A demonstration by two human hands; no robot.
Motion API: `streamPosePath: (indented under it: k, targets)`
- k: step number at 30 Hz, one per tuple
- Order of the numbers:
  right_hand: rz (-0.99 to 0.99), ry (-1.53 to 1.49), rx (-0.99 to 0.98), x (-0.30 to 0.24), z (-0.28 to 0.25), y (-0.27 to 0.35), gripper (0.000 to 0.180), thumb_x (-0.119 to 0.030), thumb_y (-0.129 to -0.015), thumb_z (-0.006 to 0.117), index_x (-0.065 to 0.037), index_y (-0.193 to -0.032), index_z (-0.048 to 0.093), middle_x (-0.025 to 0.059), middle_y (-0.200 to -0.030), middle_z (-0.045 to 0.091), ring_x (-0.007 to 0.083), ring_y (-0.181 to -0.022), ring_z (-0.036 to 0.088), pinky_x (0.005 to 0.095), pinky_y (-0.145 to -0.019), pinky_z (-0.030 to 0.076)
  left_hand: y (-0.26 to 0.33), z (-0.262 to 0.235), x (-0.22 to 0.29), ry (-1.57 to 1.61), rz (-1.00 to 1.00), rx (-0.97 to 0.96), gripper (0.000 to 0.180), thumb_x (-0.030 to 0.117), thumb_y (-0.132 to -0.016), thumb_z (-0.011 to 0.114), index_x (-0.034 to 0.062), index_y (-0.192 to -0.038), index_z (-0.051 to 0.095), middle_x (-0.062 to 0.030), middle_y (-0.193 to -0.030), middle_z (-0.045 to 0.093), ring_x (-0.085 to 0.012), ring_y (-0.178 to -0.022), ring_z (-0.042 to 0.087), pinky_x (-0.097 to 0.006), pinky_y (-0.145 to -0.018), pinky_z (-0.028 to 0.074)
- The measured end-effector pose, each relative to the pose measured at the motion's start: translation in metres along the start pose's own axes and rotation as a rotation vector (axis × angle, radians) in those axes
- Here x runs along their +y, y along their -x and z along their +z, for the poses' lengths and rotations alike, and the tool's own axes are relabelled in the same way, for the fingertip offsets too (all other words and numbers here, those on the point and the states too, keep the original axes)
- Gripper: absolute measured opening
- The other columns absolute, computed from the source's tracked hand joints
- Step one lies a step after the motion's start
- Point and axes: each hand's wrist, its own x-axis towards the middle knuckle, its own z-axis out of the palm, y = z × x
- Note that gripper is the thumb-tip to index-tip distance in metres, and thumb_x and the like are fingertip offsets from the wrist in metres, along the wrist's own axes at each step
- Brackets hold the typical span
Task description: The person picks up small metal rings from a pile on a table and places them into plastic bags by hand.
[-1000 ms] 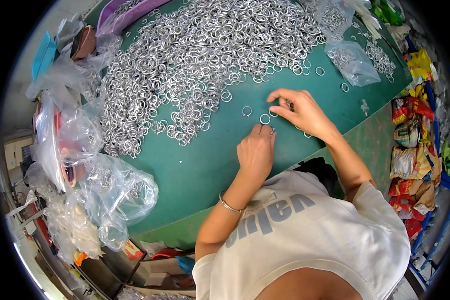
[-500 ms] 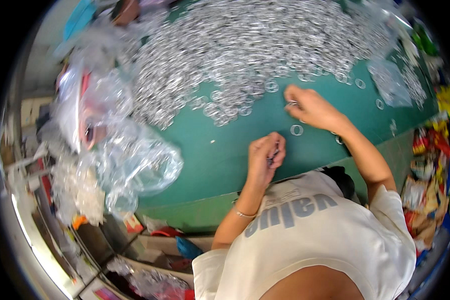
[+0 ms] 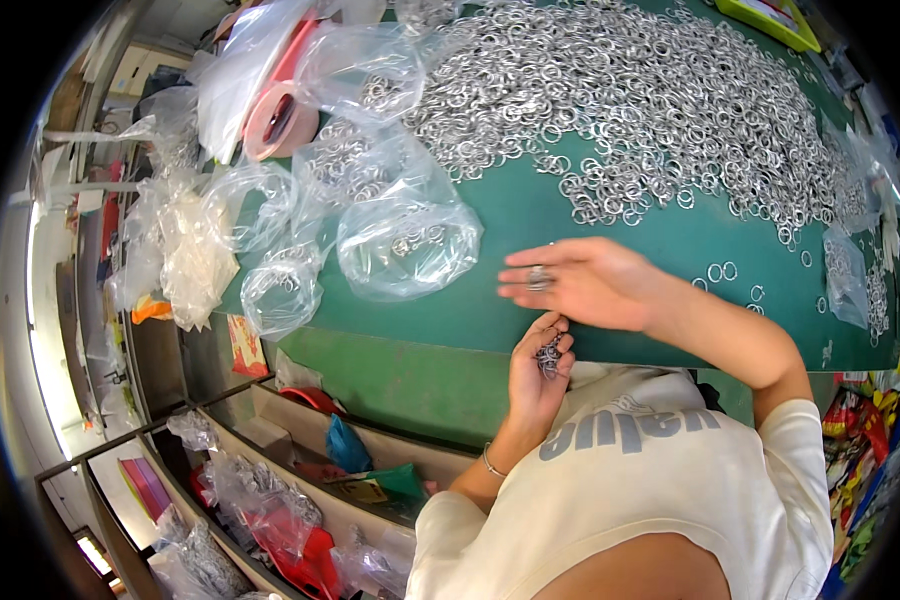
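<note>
My left hand (image 3: 532, 388) curls around a clump of silver rings (image 3: 548, 358), probably so none scatter, while my right hand (image 3: 605, 285), nearly flat, has a few rings (image 3: 539, 278) at its fingers, beside the counter's (image 3: 515, 200) loose pile (image 3: 690, 110).

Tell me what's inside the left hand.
A cluster of silver-gray metal rings shows in the curled left hand. Anything deeper in its grip is covered by that hand, so the full count cannot be told.

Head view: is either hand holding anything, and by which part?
Left hand clasps a bunch of rings, gripped part hidden. Right hand has more rings across its fingers; held or worn, cannot tell.
</note>
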Motion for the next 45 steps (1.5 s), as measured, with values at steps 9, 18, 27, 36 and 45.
streamPosePath:
  k: [9,18,27,36,45]
  targets:
    - [-0.228,0.164,0.088,0.033,0.058,-0.08,0.054,-0.007,-0.088,0.046,0.011,-0.132,0.02,0.0238,-0.136,0.027,0.032,-0.129,0.028,0.0386,-0.106,0.029,0.012,-0.016,0.018,0.109,0.043,-0.036,0.019,0.011,-0.084,0.049,0.0003,-0.1,0.052,-0.0061,-0.091,0.053,-0.0137,-0.07,0.049,-0.023,-0.053,0.038]
    - [-0.569,1.022,0.498,-0.009,-0.041,0.131,0.026,-0.013,-0.088,0.053,-0.002,-0.112,0.056,0.0071,-0.101,0.061,0.0128,-0.087,0.056,0.0254,-0.077,0.044,-0.008,-0.007,0.009,0.052,0.015,-0.248,0.04,0.019,-0.094,0.039,-0.0031,-0.127,0.038,-0.0129,-0.118,0.05,-0.0234,-0.112,0.047,-0.037,-0.098,0.037]
    - [-0.924,1.438,1.236,0.019,-0.106,0.187,0.031,-0.008,-0.078,0.062,-0.002,-0.108,0.055,0.0092,-0.106,0.056,0.0203,-0.098,0.052,0.0292,-0.083,0.04,-0.029,0.05,-0.013,0.293,-0.276,-0.421,0.041,0.02,-0.096,0.032,-0.007,-0.126,0.037,-0.0185,-0.124,0.047,-0.0311,-0.127,0.032,-0.043,-0.108,0.025]
    - [-0.624,2.131,1.15,0.041,-0.099,0.134,0.063,-0.021,-0.078,0.062,-0.003,-0.132,0.035,0.0183,-0.141,0.024,0.0393,-0.13,0.018,0.0493,-0.105,0.014,-0.027,0.016,0.012,0.42,-0.119,-0.522,0.032,0.018,-0.093,0.043,-0.0035,-0.117,0.047,-0.0152,-0.122,0.047,-0.026,-0.109,0.048,-0.037,-0.089,0.043]
    - [-0.88,2.028,0.856,0.027,-0.07,0.108,0.044,-0.01,-0.08,0.058,-0.001,-0.121,0.046,0.0162,-0.135,0.035,0.0361,-0.129,0.025,0.0456,-0.104,0.02,0.002,0.045,0.043,0.252,0.137,-0.469,0.051,0.031,-0.096,0.026,-0.0064,-0.131,0.032,-0.0189,-0.142,0.023,-0.0303,-0.134,0.018,-0.043,-0.11,0.017]
